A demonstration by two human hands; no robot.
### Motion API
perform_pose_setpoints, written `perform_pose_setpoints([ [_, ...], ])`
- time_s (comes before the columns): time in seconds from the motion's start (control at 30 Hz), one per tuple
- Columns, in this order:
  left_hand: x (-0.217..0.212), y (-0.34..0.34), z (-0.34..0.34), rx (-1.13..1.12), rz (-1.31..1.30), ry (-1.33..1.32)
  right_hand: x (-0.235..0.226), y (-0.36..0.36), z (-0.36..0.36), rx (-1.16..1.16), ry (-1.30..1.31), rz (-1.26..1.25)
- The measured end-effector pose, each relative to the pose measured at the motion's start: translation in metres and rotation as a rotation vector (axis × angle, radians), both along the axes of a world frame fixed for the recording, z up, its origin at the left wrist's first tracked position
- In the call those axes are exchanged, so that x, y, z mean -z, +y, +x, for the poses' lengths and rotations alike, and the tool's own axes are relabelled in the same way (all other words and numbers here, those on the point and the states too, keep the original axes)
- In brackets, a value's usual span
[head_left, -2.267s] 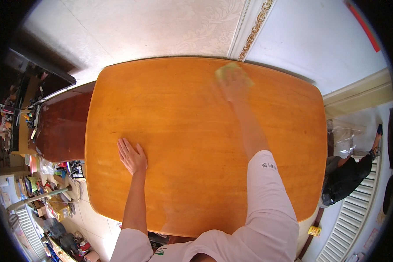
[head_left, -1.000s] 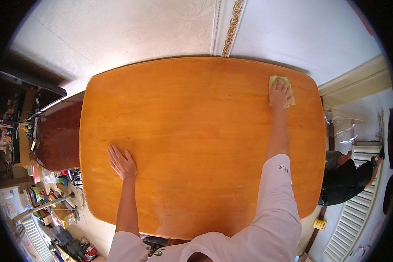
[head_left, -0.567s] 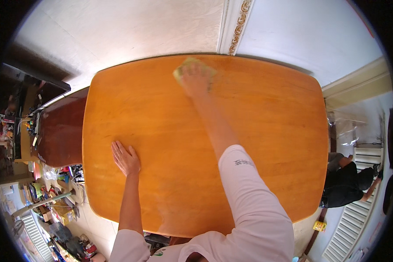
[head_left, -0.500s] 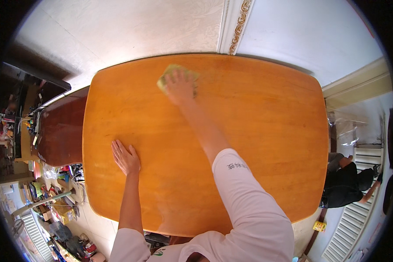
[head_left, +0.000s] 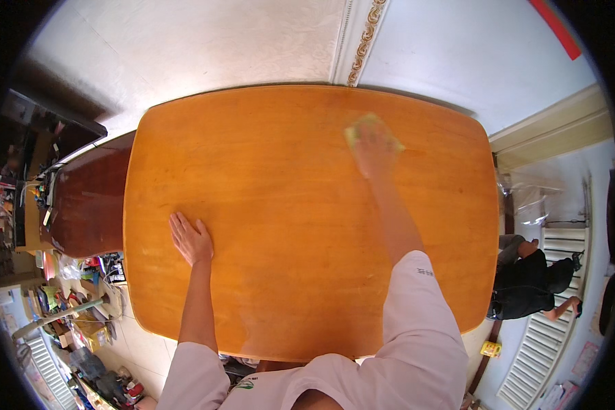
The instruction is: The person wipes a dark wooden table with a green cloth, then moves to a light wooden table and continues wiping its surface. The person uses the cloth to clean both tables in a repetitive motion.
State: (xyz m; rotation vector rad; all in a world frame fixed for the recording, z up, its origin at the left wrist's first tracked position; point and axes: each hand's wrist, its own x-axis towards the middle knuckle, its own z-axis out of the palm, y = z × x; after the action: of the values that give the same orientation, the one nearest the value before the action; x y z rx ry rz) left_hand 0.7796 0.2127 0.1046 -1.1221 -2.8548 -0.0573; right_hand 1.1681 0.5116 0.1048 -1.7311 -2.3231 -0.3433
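Right hand (head_left: 374, 149), motion-blurred, lies over a thin yellow-green cloth (head_left: 352, 134) on the far part of the broad orange-brown wooden tabletop (head_left: 301, 260), right of centre. Half a second ago both were left of centre; forearm has swung across. Blur hides the fingers: cannot tell whether they clamp the cloth or only press it. Left hand (head_left: 192, 240) rests palm down at the table's left, fingers near together, thumb apart, same spot as before. Bright red strip (head_left: 557, 29), upper right, shows more fully than then.
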Motion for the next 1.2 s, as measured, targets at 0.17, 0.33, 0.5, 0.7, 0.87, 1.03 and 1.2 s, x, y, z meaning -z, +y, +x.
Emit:
perform_pose_setpoints([
  [0.17,-0.005,0.004,0.007,0.016,0.015,-0.036,0.035,0.004,0.087,0.432,0.119,0.13],
  [0.33,0.0,-0.003,-0.002,0.027,0.018,0.028,0.006,-0.04,-0.027,0.352,0.01,-0.018],
  [0.5,-0.001,0.001,0.005,0.021,0.05,-0.003,-0.014,-0.107,-0.192,-0.02,0.23,-0.273],
  [0.7,-0.002,0.005,0.007,0.025,0.08,-0.036,-0.001,-0.207,-0.253,-0.438,0.266,-0.304],
  [0.87,-0.006,0.003,0.006,0.024,0.082,-0.046,-0.008,-0.205,-0.166,-0.469,0.155,-0.338],
  [1.03,-0.01,0.0,0.002,0.024,0.076,-0.037,-0.005,-0.143,-0.015,-0.068,0.025,0.14],
  [1.2,-0.006,0.007,0.011,0.044,0.083,-0.032,0.035,-0.098,0.126,0.563,0.046,0.03],
])
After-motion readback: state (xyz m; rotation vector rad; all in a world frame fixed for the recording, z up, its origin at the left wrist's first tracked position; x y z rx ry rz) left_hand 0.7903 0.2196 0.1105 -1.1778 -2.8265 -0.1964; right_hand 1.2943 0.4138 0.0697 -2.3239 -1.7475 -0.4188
